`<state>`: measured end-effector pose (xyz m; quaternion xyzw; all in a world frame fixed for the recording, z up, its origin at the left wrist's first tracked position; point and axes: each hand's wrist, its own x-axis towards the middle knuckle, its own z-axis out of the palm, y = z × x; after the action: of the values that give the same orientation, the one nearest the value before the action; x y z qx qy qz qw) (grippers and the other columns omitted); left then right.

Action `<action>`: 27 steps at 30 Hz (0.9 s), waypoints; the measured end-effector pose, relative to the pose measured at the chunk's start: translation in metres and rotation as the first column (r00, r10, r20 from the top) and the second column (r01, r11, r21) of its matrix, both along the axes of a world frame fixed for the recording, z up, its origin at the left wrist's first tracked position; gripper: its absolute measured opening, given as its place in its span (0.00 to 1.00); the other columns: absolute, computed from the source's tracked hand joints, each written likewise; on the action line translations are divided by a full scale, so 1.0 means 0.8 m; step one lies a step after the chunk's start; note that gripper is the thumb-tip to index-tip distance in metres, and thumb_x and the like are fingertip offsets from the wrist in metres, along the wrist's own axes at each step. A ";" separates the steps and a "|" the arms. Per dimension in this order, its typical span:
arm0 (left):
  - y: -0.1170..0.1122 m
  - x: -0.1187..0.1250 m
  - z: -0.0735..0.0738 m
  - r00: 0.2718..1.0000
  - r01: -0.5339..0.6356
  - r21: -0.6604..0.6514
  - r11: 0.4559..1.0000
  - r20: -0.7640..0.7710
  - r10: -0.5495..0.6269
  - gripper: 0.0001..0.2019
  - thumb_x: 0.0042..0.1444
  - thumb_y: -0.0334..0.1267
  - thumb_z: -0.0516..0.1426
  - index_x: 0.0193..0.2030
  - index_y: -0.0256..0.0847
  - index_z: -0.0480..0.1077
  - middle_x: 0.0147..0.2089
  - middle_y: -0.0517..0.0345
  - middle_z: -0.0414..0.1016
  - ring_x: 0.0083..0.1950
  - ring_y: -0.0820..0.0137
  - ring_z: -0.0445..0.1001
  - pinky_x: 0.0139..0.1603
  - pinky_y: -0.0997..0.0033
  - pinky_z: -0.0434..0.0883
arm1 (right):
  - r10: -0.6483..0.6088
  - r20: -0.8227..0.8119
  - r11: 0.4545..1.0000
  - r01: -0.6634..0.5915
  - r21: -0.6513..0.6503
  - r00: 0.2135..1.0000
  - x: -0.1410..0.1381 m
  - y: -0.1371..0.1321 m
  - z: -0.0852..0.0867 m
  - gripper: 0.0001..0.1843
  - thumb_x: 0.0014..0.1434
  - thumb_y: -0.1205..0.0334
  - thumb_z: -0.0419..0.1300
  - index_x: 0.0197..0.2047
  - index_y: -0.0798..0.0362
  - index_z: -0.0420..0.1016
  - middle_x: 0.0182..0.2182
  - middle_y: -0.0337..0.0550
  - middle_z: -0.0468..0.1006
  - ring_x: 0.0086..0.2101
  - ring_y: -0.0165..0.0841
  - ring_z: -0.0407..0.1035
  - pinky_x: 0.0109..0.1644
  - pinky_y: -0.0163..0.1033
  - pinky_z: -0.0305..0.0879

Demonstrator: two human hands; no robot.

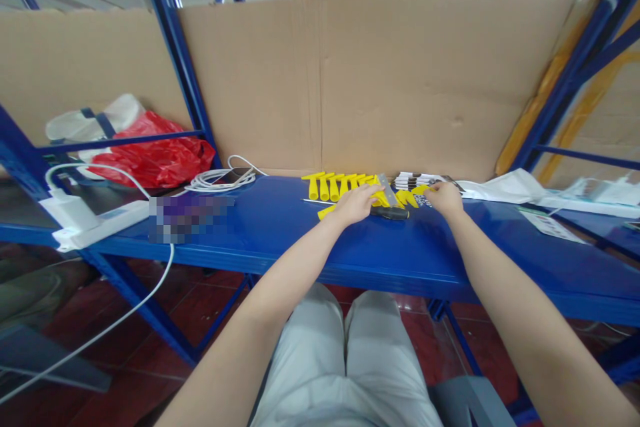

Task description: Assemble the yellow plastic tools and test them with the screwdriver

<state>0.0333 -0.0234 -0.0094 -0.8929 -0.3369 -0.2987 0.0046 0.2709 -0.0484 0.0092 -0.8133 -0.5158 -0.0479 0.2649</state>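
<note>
My left hand is closed on a yellow-handled scraper with a flat grey metal head. Behind it stands a row of several yellow handles. Beneath the fingers lies a screwdriver with a dark handle, its thin shaft pointing left. My right hand has its fingers pinched together beside a small pile of screw-like bits; whatever is in the fingertips is too small to make out. Small yellow pieces lie between the hands. White-and-dark strips are stacked just behind them.
The blue shelf top is backed by a cardboard sheet. At left are a power strip, a coiled white cable and a red plastic bag. To the right lie a white bag and a printed card.
</note>
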 end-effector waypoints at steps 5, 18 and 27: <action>-0.004 0.000 0.003 1.000 -0.007 -0.010 1.000 -0.009 0.006 0.21 0.65 0.33 0.52 0.64 0.46 0.66 0.64 0.54 0.71 0.64 0.64 0.69 0.66 0.60 0.65 | 0.030 -0.275 0.953 0.055 0.298 0.961 0.013 0.013 -0.006 0.14 0.53 0.62 0.59 0.40 0.61 0.79 0.35 0.56 0.80 0.40 0.44 0.74 0.45 0.42 0.69; -0.005 0.002 0.001 0.999 -0.025 -0.041 0.999 -0.025 0.024 0.24 0.64 0.33 0.52 0.67 0.47 0.61 0.68 0.55 0.66 0.67 0.65 0.66 0.67 0.59 0.64 | 0.392 -0.806 0.902 -0.011 0.432 0.443 -0.017 0.013 -0.005 0.07 0.60 0.68 0.58 0.32 0.53 0.63 0.23 0.38 0.71 0.21 0.26 0.67 0.26 0.32 0.70; -0.008 0.003 0.001 0.996 -0.059 -0.057 0.997 -0.074 0.054 0.25 0.64 0.36 0.53 0.68 0.48 0.60 0.65 0.53 0.70 0.64 0.62 0.70 0.64 0.59 0.66 | 0.505 -0.808 0.859 -0.266 0.437 0.303 -0.040 -0.005 0.011 0.08 0.58 0.75 0.59 0.30 0.55 0.67 0.23 0.40 0.73 0.25 0.27 0.70 0.36 0.35 0.74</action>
<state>0.0358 -0.0300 -0.0082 -0.8930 -0.3704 -0.2558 -0.0013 0.2389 -0.0521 0.0180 -0.5221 -0.4606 0.4067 0.5914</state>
